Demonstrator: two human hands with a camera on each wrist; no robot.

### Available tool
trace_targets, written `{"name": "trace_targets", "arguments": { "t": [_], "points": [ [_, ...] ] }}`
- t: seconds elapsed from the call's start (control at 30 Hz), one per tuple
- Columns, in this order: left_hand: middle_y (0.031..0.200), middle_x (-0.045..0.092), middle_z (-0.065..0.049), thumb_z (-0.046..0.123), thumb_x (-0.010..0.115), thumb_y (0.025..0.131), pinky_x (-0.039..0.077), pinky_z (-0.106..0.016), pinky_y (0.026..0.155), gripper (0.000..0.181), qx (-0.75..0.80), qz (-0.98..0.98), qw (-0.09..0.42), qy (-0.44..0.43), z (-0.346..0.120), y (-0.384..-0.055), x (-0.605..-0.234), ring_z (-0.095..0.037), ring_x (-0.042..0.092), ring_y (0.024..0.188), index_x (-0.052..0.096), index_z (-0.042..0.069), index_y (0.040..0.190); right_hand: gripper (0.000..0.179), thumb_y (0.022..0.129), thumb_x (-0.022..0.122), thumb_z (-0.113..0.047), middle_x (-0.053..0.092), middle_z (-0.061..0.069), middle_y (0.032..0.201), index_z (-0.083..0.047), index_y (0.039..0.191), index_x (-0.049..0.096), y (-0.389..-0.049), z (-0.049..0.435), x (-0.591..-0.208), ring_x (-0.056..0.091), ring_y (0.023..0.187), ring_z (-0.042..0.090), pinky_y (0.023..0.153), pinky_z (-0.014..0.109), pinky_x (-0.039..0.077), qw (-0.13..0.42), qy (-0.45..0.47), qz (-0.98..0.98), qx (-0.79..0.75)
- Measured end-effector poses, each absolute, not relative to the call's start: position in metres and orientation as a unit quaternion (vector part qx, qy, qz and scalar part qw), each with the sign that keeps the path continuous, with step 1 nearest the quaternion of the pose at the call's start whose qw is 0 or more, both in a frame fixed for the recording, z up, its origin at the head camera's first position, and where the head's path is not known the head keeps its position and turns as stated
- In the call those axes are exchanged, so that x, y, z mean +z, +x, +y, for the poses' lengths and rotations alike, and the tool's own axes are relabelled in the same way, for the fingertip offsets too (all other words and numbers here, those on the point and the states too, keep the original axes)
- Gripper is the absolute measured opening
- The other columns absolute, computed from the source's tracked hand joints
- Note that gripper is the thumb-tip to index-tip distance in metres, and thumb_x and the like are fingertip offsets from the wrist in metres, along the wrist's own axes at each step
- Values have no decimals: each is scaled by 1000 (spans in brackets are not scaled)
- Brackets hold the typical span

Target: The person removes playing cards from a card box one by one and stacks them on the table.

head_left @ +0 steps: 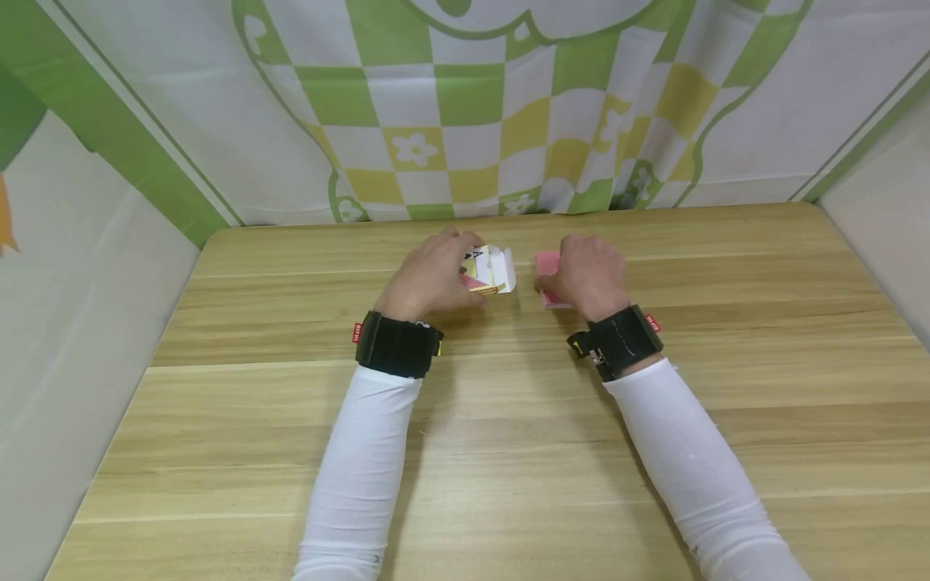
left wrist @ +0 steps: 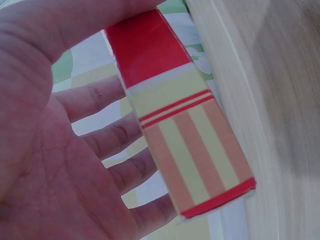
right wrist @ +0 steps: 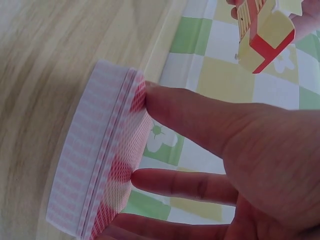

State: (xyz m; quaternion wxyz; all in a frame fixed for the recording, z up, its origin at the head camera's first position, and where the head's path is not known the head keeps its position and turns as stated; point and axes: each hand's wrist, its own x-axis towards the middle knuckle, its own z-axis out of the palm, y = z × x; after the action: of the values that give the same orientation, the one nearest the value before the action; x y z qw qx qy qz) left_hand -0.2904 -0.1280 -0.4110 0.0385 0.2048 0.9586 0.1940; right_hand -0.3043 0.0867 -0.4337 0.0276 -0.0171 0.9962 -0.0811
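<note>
My left hand holds a playing card box above the table, thumb on one side and fingers on the other. Its white end flap is open towards the right, and an ace design shows on its face. In the left wrist view the red and cream striped narrow side of the box faces the camera. To the right, my right hand grips a deck of red-backed playing cards lying on the table. In the right wrist view the thumb is at one edge of the deck and fingertips touch its patterned back.
Both hands work near the far edge of a wooden table. Behind that edge hangs a green, white and yellow checkered curtain. Pale walls or cloth flank the table.
</note>
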Motion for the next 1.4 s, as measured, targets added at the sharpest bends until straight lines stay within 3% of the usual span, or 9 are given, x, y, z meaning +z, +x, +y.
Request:
{"name": "trace_targets", "arguments": {
  "t": [0.27, 0.6, 0.9, 1.4],
  "points": [
    [110, 48, -1, 36, 80, 63, 37, -32, 83, 75, 194, 958, 41, 205, -128, -291, -412, -18, 44, 94, 49, 13, 127, 48, 67, 71, -54, 45, 5, 63, -11, 64, 50, -303, 85, -433, 44, 58, 20, 44, 33, 37, 17, -12, 997, -77],
    [110, 48, -1, 35, 80, 62, 37, -32, 83, 75, 197, 958, 44, 204, -127, -289, -413, -18, 45, 94, 49, 13, 126, 48, 72, 65, -57, 41, 4, 64, -12, 66, 50, -304, 87, -432, 45, 60, 20, 46, 33, 37, 41, -19, 997, -67],
    [111, 48, -2, 35, 80, 62, 38, -32, 82, 75, 197, 958, 46, 203, -126, -289, -412, -19, 45, 94, 49, 12, 126, 52, 76, 56, -63, 54, 11, 75, -11, 78, 57, -306, 89, -432, 52, 69, 26, 51, 37, 40, 52, -17, 996, -76],
    [113, 49, -2, 33, 80, 62, 37, -34, 85, 73, 200, 957, 38, 207, -127, -289, -412, -19, 45, 97, 50, 14, 125, 57, 78, 49, -69, 52, 9, 76, -13, 69, 55, -302, 89, -424, 51, 69, 25, 49, 37, 39, 41, 3, 996, -76]
  ]
}}
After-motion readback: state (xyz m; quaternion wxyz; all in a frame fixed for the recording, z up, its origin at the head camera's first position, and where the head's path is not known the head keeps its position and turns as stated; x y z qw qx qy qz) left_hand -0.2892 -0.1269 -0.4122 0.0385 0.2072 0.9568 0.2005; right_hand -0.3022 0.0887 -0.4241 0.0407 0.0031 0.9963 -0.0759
